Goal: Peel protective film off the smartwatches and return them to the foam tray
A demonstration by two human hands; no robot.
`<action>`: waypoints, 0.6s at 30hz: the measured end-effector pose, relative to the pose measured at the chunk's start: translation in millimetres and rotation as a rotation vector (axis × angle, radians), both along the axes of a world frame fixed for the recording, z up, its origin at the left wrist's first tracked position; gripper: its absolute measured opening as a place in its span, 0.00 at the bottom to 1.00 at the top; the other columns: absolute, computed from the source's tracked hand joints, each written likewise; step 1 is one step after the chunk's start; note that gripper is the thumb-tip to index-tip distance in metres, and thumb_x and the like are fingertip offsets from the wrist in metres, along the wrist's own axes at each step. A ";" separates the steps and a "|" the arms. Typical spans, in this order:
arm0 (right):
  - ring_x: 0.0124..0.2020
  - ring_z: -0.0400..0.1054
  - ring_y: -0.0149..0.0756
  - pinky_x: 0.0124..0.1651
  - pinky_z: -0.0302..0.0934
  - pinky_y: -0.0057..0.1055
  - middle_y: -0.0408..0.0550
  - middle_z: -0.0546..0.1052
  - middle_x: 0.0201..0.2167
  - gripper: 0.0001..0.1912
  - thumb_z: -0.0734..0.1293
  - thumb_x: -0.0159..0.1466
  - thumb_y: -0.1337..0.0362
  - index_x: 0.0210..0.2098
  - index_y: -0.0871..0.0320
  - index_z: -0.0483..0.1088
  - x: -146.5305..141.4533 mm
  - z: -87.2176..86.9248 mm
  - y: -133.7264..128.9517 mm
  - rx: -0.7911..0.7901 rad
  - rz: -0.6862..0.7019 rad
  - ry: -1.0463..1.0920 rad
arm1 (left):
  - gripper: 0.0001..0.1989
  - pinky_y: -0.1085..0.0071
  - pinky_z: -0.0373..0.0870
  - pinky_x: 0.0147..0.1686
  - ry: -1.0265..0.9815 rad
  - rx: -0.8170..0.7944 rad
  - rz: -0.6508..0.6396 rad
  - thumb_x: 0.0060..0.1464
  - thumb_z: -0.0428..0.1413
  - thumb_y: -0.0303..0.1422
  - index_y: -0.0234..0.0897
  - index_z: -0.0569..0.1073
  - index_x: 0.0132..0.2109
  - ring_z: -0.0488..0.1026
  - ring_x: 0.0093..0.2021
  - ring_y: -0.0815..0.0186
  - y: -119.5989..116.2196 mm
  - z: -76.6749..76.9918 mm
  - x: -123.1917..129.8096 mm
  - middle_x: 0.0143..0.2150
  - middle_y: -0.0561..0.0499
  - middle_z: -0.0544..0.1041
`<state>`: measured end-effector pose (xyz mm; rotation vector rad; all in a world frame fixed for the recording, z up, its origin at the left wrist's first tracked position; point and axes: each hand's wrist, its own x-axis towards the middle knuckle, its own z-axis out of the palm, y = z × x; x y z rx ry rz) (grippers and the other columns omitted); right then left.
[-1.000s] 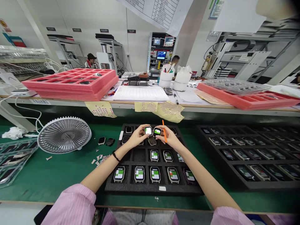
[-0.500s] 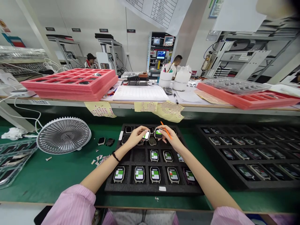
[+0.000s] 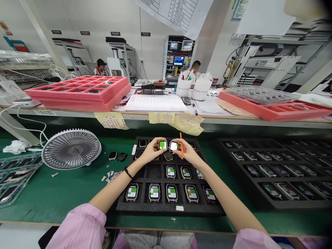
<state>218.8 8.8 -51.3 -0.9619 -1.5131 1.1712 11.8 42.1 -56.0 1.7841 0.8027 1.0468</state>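
Note:
My left hand [image 3: 152, 151] is closed on a smartwatch [image 3: 163, 145] whose screen shows green and white. Right beside it, my right hand [image 3: 188, 152] grips a second smartwatch [image 3: 173, 146] with a bright white screen, its thumb at the lower edge. An orange pen-like stick [image 3: 182, 147] is also tucked upright in the right hand's fingers. Both watches are held above the back rows of a black foam tray [image 3: 153, 172]. In the tray's front rows lie several lit watches, one of them a watch [image 3: 191, 193] with some red on its screen.
Left of the tray are a grey fan [image 3: 71, 149], two loose watches [image 3: 112, 156] and small paper scraps [image 3: 110, 177]. A second black tray [image 3: 249, 180] full of watches lies right. Pink foam trays [image 3: 77, 98] and a paper form [image 3: 155, 103] sit on the shelf.
The left watch's screen has gone from mostly white to green and white, the right one's from green to white. The orange stick has swung more upright as the right hand turned.

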 end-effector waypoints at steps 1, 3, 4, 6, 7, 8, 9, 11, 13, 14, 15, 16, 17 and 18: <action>0.35 0.69 0.34 0.30 0.67 0.30 0.48 0.71 0.45 0.23 0.72 0.53 0.62 0.46 0.53 0.66 0.0 0.3 -0.3 0.009 -0.004 -0.004 | 0.22 0.73 0.67 0.33 -0.002 -0.002 0.015 0.49 0.60 0.36 0.36 0.67 0.51 0.72 0.39 0.65 0.4 -0.2 0.1 0.47 0.44 0.73; 0.34 0.69 0.33 0.31 0.67 0.30 0.48 0.71 0.44 0.22 0.73 0.52 0.62 0.46 0.53 0.66 -0.5 1.5 -0.9 0.009 -0.012 -0.005 | 0.21 0.72 0.67 0.34 -0.016 -0.005 0.044 0.48 0.61 0.36 0.35 0.68 0.49 0.72 0.39 0.65 0.8 -0.1 0.4 0.46 0.44 0.74; 0.33 0.69 0.33 0.30 0.66 0.30 0.48 0.71 0.43 0.22 0.73 0.52 0.62 0.45 0.53 0.67 -0.9 2.2 -1.1 0.000 -0.016 -0.003 | 0.20 0.72 0.68 0.35 -0.026 -0.008 0.055 0.49 0.61 0.37 0.34 0.69 0.47 0.72 0.39 0.65 0.7 0.3 0.5 0.45 0.44 0.74; 0.30 0.69 0.33 0.25 0.63 0.27 0.46 0.72 0.37 0.22 0.73 0.52 0.60 0.45 0.54 0.67 -1.8 3.2 -1.1 -0.027 -0.028 0.006 | 0.18 0.73 0.68 0.33 -0.041 -0.027 0.071 0.49 0.60 0.39 0.34 0.70 0.45 0.72 0.38 0.65 0.1 1.7 0.6 0.43 0.46 0.74; 0.28 0.68 0.32 0.22 0.61 0.26 0.45 0.71 0.34 0.22 0.73 0.52 0.59 0.44 0.54 0.67 -2.1 3.5 -0.9 -0.036 -0.038 0.013 | 0.17 0.74 0.68 0.30 -0.043 -0.044 0.078 0.50 0.59 0.40 0.34 0.70 0.44 0.72 0.36 0.66 -0.5 2.6 0.6 0.41 0.47 0.74; 0.27 0.68 0.32 0.20 0.59 0.26 0.44 0.71 0.32 0.21 0.73 0.53 0.57 0.44 0.54 0.68 -2.3 3.6 -0.6 -0.043 -0.049 0.019 | 0.17 0.75 0.67 0.27 -0.041 -0.066 0.084 0.50 0.58 0.42 0.35 0.71 0.43 0.71 0.33 0.67 -1.1 3.5 0.5 0.38 0.48 0.74; 0.25 0.67 0.31 0.19 0.57 0.25 0.43 0.70 0.29 0.20 0.72 0.53 0.56 0.43 0.55 0.68 -2.2 3.5 -0.3 -0.047 -0.058 0.023 | 0.17 0.76 0.66 0.24 -0.035 -0.088 0.089 0.51 0.58 0.43 0.35 0.71 0.42 0.70 0.31 0.69 -1.7 4.3 0.4 0.36 0.49 0.74; 0.22 0.66 0.29 0.17 0.52 0.24 0.41 0.69 0.26 0.17 0.71 0.55 0.54 0.40 0.55 0.69 -1.6 3.1 0.3 -0.043 -0.073 0.025 | 0.18 0.77 0.64 0.20 -0.021 -0.124 0.096 0.51 0.56 0.46 0.35 0.71 0.40 0.68 0.28 0.70 -2.5 5.2 0.3 0.33 0.50 0.73; 0.19 0.64 0.28 0.16 0.49 0.24 0.40 0.69 0.24 0.16 0.69 0.57 0.52 0.38 0.56 0.70 -0.7 2.9 0.4 -0.037 -0.081 0.020 | 0.18 0.78 0.65 0.20 -0.012 -0.138 0.087 0.52 0.56 0.46 0.34 0.71 0.39 0.68 0.28 0.70 -2.6 5.1 0.3 0.33 0.50 0.73; 0.18 0.63 0.28 0.16 0.49 0.25 0.40 0.68 0.23 0.16 0.68 0.58 0.51 0.38 0.56 0.70 -0.2 3.0 0.3 -0.035 -0.086 0.017 | 0.18 0.78 0.65 0.20 -0.010 -0.140 0.073 0.52 0.56 0.46 0.34 0.71 0.40 0.69 0.29 0.69 -2.5 4.7 0.4 0.35 0.49 0.73; 0.17 0.63 0.28 0.15 0.49 0.25 0.40 0.69 0.23 0.15 0.67 0.58 0.51 0.37 0.56 0.70 0.1 3.2 0.0 -0.031 -0.092 0.016 | 0.18 0.77 0.67 0.21 -0.013 -0.137 0.053 0.52 0.56 0.46 0.34 0.71 0.41 0.70 0.30 0.69 -2.3 4.1 0.5 0.37 0.48 0.74; 0.17 0.63 0.28 0.15 0.48 0.25 0.40 0.69 0.23 0.16 0.67 0.58 0.51 0.37 0.56 0.70 0.4 3.4 -0.2 -0.030 -0.099 0.015 | 0.18 0.77 0.68 0.23 -0.022 -0.130 0.027 0.52 0.56 0.45 0.35 0.71 0.42 0.70 0.32 0.68 -2.2 3.5 0.7 0.39 0.47 0.74; 0.17 0.63 0.28 0.15 0.48 0.25 0.40 0.69 0.23 0.16 0.67 0.59 0.50 0.37 0.56 0.70 0.6 3.7 -0.5 -0.028 -0.107 0.016 | 0.18 0.76 0.70 0.26 -0.034 -0.118 -0.001 0.53 0.56 0.44 0.35 0.71 0.44 0.71 0.34 0.68 -2.1 2.9 1.0 0.42 0.47 0.74; 0.17 0.63 0.28 0.15 0.48 0.25 0.40 0.69 0.23 0.16 0.67 0.58 0.50 0.37 0.56 0.70 0.7 4.0 -0.7 -0.025 -0.115 0.018 | 0.18 0.74 0.71 0.29 -0.049 -0.103 -0.027 0.53 0.57 0.42 0.35 0.71 0.45 0.72 0.36 0.67 -2.1 2.3 1.2 0.44 0.46 0.74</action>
